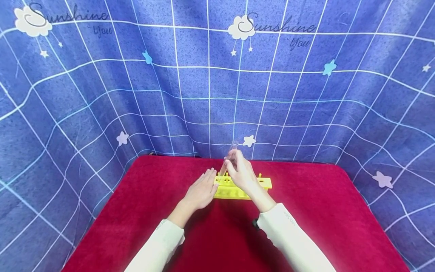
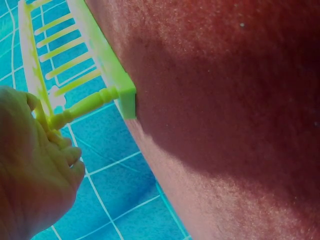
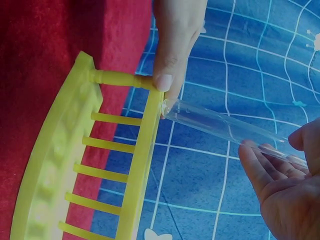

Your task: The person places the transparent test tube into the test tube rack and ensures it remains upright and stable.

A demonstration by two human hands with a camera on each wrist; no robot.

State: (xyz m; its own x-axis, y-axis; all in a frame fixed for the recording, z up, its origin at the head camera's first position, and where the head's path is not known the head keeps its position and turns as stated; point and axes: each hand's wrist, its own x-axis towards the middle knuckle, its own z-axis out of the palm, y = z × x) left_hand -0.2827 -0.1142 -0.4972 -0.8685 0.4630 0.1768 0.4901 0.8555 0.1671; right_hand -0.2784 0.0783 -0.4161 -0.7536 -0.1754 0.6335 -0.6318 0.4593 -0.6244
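A yellow test tube rack (image 1: 232,193) stands on the red cloth, with a row of pegs between its top plate and base. My left hand (image 1: 200,190) grips the rack's left end, and in the right wrist view its thumb (image 3: 164,82) lies against the top plate's edge. My right hand (image 1: 242,173) holds a clear test tube (image 3: 210,120) between thumb and fingers above the rack. The tube leans, its rounded lower end right at the top plate near my left hand. In the left wrist view, the left hand (image 2: 42,170) is at the rack's end post (image 2: 85,106).
A red cloth (image 1: 217,238) covers the table. Behind it and along both sides hangs a blue curtain (image 1: 190,83) with white grid lines, stars and clouds. Short yellow pegs (image 1: 259,175) stick up along the back of the rack.
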